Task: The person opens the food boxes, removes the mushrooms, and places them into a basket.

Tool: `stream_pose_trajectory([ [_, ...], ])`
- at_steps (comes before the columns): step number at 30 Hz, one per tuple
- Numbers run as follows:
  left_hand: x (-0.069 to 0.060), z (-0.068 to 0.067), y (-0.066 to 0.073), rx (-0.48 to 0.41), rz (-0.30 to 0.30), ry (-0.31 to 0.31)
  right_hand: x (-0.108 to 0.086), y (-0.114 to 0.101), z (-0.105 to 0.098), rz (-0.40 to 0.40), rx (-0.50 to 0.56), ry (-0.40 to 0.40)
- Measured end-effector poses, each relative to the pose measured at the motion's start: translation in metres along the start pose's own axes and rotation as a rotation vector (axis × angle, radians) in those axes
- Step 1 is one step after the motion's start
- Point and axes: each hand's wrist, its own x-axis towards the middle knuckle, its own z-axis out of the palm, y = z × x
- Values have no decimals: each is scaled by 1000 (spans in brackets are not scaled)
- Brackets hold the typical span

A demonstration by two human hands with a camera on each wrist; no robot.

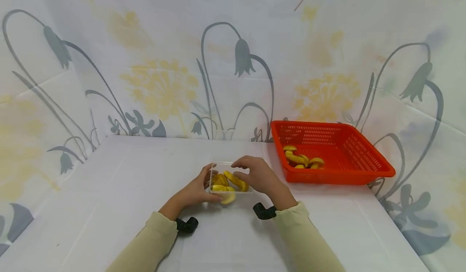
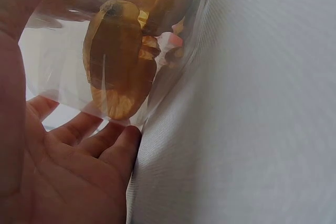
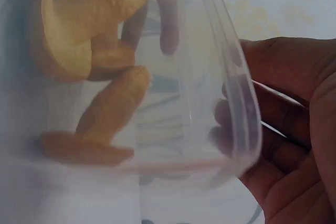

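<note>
A clear plastic box (image 1: 231,192) holds several yellow mushrooms (image 1: 236,181), seen through its walls in both wrist views. My left hand (image 1: 198,189) grips the box's left side, thumb at the front and fingers around behind. The left wrist view shows its fingertips (image 2: 113,140) against the plastic, beside a mushroom (image 2: 118,61). Over the box's right end is my right hand (image 1: 260,177), fingers loosely bent at the rim with a gap to the thumb. No mushroom shows between them. In the right wrist view the right fingertips (image 3: 223,124) appear through the plastic, just past the rim.
A red plastic basket (image 1: 327,177) stands at the back right of the white table (image 1: 138,162). More yellow mushrooms (image 1: 303,159) lie in its left part. Behind the table hangs a flower-printed cloth (image 1: 167,41).
</note>
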Motion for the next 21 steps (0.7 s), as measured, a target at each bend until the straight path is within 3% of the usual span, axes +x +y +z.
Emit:
stream_pose_trajectory([
  [8,1,0,2,-14,19,17,10,-5,8,-43,8,-133],
  [14,0,2,1,-23,30,5,14,-10,10,-118,3,-205],
  [21,0,1,0,-33,30,1,19,-14,15,-113,6,-296],
])
